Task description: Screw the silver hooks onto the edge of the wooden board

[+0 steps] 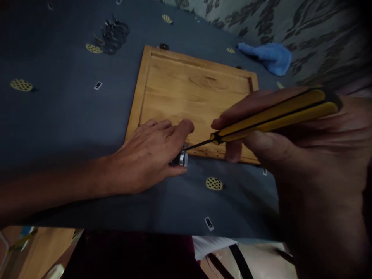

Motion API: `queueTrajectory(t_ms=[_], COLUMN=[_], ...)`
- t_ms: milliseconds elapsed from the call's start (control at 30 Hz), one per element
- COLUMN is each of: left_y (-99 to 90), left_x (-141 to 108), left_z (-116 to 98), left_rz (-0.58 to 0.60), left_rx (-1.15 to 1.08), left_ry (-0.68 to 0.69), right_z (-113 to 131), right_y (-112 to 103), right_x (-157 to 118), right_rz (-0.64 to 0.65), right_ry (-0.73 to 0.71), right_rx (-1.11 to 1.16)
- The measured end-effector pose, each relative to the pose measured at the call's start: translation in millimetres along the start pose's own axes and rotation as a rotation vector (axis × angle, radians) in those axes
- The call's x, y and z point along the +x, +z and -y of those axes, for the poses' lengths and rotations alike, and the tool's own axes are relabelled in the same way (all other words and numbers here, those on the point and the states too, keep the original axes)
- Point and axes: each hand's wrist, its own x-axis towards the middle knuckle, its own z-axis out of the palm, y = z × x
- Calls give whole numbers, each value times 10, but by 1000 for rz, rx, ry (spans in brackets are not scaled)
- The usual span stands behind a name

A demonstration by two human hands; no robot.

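A wooden panel (186, 93) with a raised frame lies on a dark blue patterned cloth. At its near edge sits a small metal fitting (183, 158). My left hand (151, 155) rests over the panel's near left part, its fingers closed round the fitting. In my right hand (290, 143) is a screwdriver (273, 116) with a yellow and black handle, gripped between thumb and fingers. The screwdriver's thin shaft points left and down, its tip at the fitting. Small holes show in the panel's edge to the right of it.
Several dark metal pieces (113, 35) lie in a pile at the back left. Beyond the panel at the right is a crumpled blue cloth (269, 57). Dark fittings (164, 46) show at the panel's far edge. The table's front edge runs across the lower view.
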Motion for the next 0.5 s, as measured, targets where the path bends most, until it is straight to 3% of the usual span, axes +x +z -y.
queueTrajectory(t_ms=[133, 367, 500], left_y=[-5, -52, -43], left_x=[6, 25, 24], left_z=[-6, -44, -43], left_rz=[-5, 41, 46], left_rx=[-5, 27, 25], left_ry=[-13, -19, -18], right_z=[11, 11, -23], right_y=[29, -37, -18], right_x=[15, -62, -96], right_rz=[-74, 5, -75], right_ry=[-50, 26, -15], right_rx=[-85, -56, -122])
